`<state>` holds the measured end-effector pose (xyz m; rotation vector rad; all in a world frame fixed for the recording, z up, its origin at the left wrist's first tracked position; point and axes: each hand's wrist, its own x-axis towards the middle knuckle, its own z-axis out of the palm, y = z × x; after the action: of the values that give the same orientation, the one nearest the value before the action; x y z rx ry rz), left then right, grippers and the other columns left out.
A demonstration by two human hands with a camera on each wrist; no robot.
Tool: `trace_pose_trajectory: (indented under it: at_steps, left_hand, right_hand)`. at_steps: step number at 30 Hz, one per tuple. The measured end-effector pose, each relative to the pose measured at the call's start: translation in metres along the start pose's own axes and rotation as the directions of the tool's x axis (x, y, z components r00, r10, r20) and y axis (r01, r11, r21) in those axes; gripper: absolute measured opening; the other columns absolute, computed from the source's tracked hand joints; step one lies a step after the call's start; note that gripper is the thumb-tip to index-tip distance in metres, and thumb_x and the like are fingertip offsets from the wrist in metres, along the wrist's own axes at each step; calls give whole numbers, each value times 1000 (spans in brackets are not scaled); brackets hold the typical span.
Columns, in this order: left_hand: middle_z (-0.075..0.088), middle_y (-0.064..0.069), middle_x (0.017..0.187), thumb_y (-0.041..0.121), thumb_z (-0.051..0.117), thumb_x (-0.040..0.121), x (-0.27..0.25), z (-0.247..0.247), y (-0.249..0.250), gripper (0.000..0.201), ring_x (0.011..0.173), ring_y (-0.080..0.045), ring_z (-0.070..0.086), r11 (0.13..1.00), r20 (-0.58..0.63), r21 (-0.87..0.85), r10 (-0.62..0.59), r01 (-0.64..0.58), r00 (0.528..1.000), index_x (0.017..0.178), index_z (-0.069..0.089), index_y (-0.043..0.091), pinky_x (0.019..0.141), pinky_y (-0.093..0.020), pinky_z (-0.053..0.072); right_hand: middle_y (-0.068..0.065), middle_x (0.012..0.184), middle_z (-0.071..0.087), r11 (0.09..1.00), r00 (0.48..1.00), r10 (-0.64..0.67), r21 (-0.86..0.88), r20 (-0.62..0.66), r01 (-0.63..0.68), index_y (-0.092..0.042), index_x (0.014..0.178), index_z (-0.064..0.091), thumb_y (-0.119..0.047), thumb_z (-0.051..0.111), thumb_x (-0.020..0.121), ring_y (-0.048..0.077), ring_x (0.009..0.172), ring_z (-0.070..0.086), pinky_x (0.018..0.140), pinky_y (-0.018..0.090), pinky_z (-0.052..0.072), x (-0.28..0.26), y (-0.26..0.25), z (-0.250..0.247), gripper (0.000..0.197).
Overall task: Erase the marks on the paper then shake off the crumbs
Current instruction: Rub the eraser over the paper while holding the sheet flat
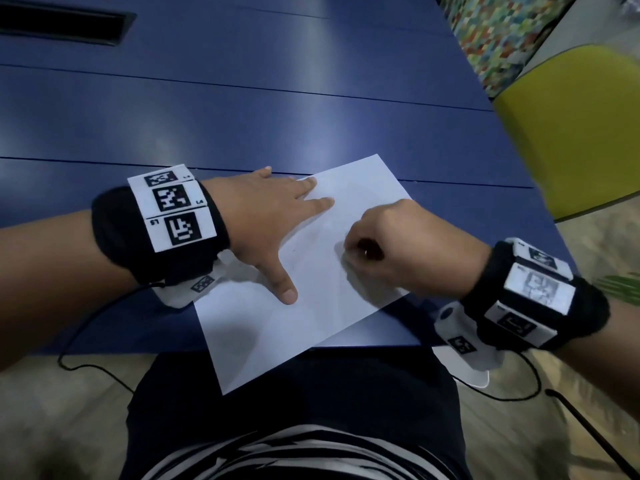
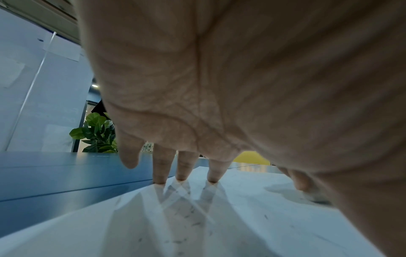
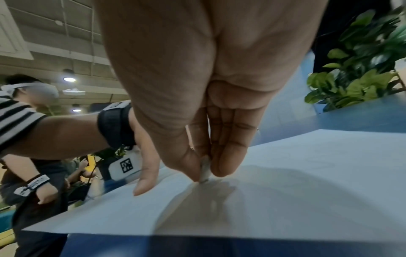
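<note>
A: What is shown from the head camera?
B: A white paper [image 1: 311, 271] is laid on a blue table [image 1: 242, 109], its near corner overhanging the edge. The left hand [image 1: 266, 220] is spread flat, fingers straight and wide, fingertips and thumb pressed on the sheet. The right hand [image 1: 391, 251] is curled, its fingers bunched down against the paper just right of the left thumb.

A: And the left wrist view?
B: Straight fingertips [image 2: 212, 175] are planted on the paper [image 2: 219, 217]; grey crumbs [image 2: 178, 241] are scattered beneath the palm.

A: The right wrist view?
B: A small pale eraser [image 3: 204, 171] is pinched between thumb and fingers [image 3: 226, 156], its tip touching the paper [image 3: 307, 191]. The left thumb [image 3: 146, 170] is pressed beside it.
</note>
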<state>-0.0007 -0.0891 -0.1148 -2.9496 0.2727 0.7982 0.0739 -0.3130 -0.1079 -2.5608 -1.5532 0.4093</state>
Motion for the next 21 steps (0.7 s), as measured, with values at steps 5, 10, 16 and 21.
trace_pose_trajectory:
  at_steps: [5, 10, 16, 21]
  left_hand:
    - [-11, -1, 175, 102, 64, 48, -1, -2, 1, 156, 162, -16, -2, 1000, 7, 1, -12, 12, 1000, 164, -15, 36, 130, -56, 2]
    - [-14, 0, 175, 100, 66, 50, -1, -2, 3, 155, 162, -15, -2, 1000, 17, 0, -20, 20, 1000, 164, -17, 37, 130, -56, 1]
    - [-15, 0, 175, 101, 65, 50, -1, -2, 3, 155, 162, -17, -2, 1000, 24, 11, -19, 19, 1000, 164, -18, 36, 130, -56, 2]
    - [-14, 1, 175, 101, 64, 50, -1, -1, 3, 155, 162, -15, -2, 1000, 6, 24, -16, 16, 1000, 163, -19, 36, 130, -55, 1]
  right_hand:
    - [-8, 82, 70, 999, 999, 47, -3, 14, -47, -26, 91, 76, -30, 63, 91, 11, 75, 61, 75, 38, 56, 7, 9, -11, 13]
    - [-4, 86, 70, 999, 999, -10, -34, 43, 11, -24, 92, 74, -32, 61, 93, 19, 80, 62, 76, 41, 55, 7, -5, -4, 15]
    - [-6, 83, 69, 997, 997, 79, -16, -8, -80, -24, 90, 75, -29, 60, 91, 15, 76, 61, 75, 41, 57, 13, 4, -9, 16]
    - [-3, 83, 67, 999, 996, -21, -29, 85, 23, -24, 88, 72, -31, 58, 92, 20, 78, 61, 73, 41, 54, 4, -15, 0, 16]
